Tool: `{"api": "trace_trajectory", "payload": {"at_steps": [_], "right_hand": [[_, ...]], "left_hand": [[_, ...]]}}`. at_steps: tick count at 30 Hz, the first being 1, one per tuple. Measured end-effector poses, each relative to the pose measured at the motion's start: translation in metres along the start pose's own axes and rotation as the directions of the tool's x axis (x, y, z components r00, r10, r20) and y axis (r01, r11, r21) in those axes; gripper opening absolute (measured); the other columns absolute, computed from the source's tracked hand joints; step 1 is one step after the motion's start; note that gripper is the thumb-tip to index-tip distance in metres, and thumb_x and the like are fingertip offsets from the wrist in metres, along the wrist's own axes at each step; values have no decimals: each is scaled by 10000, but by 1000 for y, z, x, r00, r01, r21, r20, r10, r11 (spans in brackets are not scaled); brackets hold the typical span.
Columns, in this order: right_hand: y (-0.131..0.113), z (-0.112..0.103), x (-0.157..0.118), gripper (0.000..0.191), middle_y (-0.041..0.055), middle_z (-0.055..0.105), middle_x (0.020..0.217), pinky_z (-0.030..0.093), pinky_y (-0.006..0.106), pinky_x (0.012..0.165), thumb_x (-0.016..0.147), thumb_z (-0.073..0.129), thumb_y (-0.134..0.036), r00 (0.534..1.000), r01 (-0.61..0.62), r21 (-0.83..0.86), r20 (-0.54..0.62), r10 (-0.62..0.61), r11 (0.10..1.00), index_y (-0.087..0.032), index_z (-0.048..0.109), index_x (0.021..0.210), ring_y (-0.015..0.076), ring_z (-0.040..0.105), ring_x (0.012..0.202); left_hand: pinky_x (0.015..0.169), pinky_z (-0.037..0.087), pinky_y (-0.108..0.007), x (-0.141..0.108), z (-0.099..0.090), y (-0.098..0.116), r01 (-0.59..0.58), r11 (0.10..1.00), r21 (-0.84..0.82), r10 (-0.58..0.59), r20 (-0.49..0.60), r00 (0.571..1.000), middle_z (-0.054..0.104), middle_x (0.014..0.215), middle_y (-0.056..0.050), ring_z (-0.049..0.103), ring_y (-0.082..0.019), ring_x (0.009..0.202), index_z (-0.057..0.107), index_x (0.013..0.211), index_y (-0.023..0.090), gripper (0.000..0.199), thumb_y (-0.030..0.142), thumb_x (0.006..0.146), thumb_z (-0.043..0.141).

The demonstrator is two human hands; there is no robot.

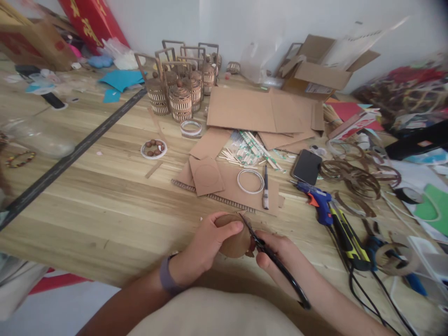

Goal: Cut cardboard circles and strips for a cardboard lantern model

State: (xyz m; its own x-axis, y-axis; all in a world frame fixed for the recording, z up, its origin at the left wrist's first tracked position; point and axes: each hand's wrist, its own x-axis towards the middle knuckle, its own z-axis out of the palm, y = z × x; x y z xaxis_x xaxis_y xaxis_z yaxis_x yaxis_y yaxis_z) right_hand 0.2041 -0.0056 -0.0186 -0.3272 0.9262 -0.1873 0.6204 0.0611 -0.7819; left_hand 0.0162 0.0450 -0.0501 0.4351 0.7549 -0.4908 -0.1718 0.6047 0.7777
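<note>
Your left hand (pixel 201 240) grips the brown disc (pixel 231 247) at the near side of the table (pixel 105 196), thumb laid across its top; your fingers underneath are hidden. Your right hand (pixel 280 252) is closed around the black handles of the shears (pixel 258 243), whose blades lie at the disc's right edge. You cannot tell how far the blades are apart. Your left wrist, to the near left of the disc, wears a band (pixel 170 276).

Well to the right of the disc lies a yellow-and-black knife (pixel 348 233), with a blue glue gun (pixel 320 203) just beyond it. Past the disc, a pen (pixel 266 189) and a white ring (pixel 250 192) rest on cardboard, and left of them you have a card (pixel 207 176) with a circle drawn on it. Beyond the disc to the right are a phone (pixel 306 167) and brown loops (pixel 346 175). Straight beyond it, sticks (pixel 259 148) lie in a loose heap; farther left, brown beads (pixel 150 153) sit inside another ring. Farther off, a cardboard sheet (pixel 241 109) lies straight past the disc, small baskets (pixel 181 100) stand grouped to the left and an open box (pixel 322 77) to the right.
</note>
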Motion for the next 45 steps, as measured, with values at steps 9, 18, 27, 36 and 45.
{"api": "trace_trajectory", "payload": {"at_steps": [9,18,27,36,45], "right_hand": [[-8,-7,4,776,4,520,631,338,257,503,837,191,-927,999,-29,-6,43,29,1000,-215,477,726,133,440,553],[3,-2,0,733,8,551,681,376,261,545,906,242,-854,1000,-19,26,26,18,999,-199,538,760,151,491,606],[7,-6,-2,767,10,591,678,387,252,551,866,246,-893,997,-22,28,73,20,999,-203,569,777,154,521,605],[3,-11,0,797,3,509,667,340,252,522,802,287,-939,992,-73,92,111,62,993,-195,573,775,147,440,605],[9,-10,-2,743,-19,469,638,320,239,526,784,411,-927,983,-130,115,144,113,985,-202,562,731,135,412,591]], "left_hand": [[725,475,-315,-2,5,8,41,999,18,-38,-141,989,730,799,-26,628,-198,749,726,867,163,423,390,532,849],[720,472,-306,-2,5,8,32,999,25,-29,-122,992,725,798,-23,619,-193,743,729,864,169,402,382,542,842],[708,472,-283,-2,2,8,12,998,57,-9,-45,999,721,783,-9,623,-182,741,748,832,176,313,370,599,828],[683,474,-296,-2,2,7,8,997,79,-7,-10,1000,713,761,-17,618,-193,724,744,795,174,279,362,604,824],[672,461,-271,-4,-2,7,-15,990,142,12,27,1000,712,756,0,611,-176,720,759,792,184,223,354,661,820]]}}
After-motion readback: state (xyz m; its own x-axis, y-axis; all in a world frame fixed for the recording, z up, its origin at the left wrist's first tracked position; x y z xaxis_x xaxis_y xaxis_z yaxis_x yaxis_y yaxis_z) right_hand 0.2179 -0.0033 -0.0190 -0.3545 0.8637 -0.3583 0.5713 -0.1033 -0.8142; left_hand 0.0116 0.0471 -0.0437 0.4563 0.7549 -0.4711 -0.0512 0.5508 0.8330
